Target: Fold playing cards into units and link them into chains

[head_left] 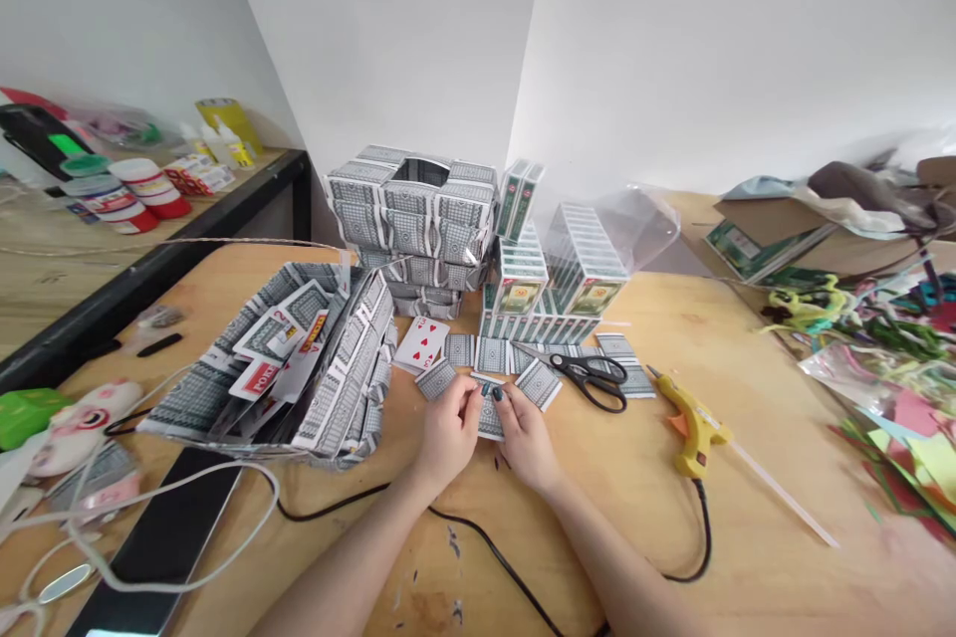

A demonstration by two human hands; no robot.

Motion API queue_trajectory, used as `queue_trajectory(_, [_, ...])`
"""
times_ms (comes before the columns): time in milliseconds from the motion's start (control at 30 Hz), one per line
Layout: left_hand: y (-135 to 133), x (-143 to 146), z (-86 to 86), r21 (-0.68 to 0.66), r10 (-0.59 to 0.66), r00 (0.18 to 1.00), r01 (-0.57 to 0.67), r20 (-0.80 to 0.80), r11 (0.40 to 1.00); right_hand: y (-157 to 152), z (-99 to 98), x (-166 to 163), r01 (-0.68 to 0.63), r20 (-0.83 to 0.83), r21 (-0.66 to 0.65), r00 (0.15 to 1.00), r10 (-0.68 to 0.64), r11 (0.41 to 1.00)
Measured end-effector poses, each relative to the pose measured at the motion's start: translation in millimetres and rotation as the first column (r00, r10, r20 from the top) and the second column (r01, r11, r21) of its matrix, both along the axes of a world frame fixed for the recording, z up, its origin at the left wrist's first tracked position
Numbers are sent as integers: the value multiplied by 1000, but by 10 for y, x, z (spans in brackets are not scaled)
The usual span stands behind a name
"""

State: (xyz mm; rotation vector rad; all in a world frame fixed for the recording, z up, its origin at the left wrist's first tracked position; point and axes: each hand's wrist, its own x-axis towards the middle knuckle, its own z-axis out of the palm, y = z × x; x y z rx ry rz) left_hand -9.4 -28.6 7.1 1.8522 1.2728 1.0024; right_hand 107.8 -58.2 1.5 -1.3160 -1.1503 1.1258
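Note:
Between my two hands is a playing card (489,418), its grey patterned back facing up. My left hand (452,423) pinches its left side and my right hand (527,433) pinches its right side, with both thumbs near its top edge. More grey-backed cards lie just beyond, one of them (539,385) beside my right fingers. A face-up card with red hearts (422,345) rests further back to the left. Black-handled scissors (590,373) lie right of my hands, over some cards. A yellow glue gun (698,423) with a clear glue stick sits further right.
Left stands an open box built from folded cards (344,398), filled with loose cards and packaging. Behind are a taller card-built structure (414,219) and stacked card packs (542,309). A black cable (485,537) runs beneath my forearms. Craft scraps (896,428) lie far right.

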Motion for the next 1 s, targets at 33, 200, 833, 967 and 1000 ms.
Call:
queue_trajectory(33, [-2, -2, -7, 4, 9, 1000, -9, -12, 1000, -2, 0, -3, 3, 6, 11, 1000, -3, 1000])
queue_trajectory(200, [-7, -21, -9, -27, -2, 1000, 1, -21, 1000, -7, -18, -18, 30, -7, 20, 1000, -30, 999])
queue_trajectory(833, [13, -21, 3, -2, -13, 996, 13, -90, 1000, -2, -43, 8, -98, -158, -53, 984, 89, 994])
queue_trajectory(967, [20, -24, -9, 32, 6, 997, -3, -79, 999, -10, -29, 5, -94, -198, -64, 977, 79, 994])
queue_trajectory(1000, [20, -24, -8, 41, 9, 997, -5, -78, 999, -8, -27, 6, -93, -203, -66, 976, 78, 993])
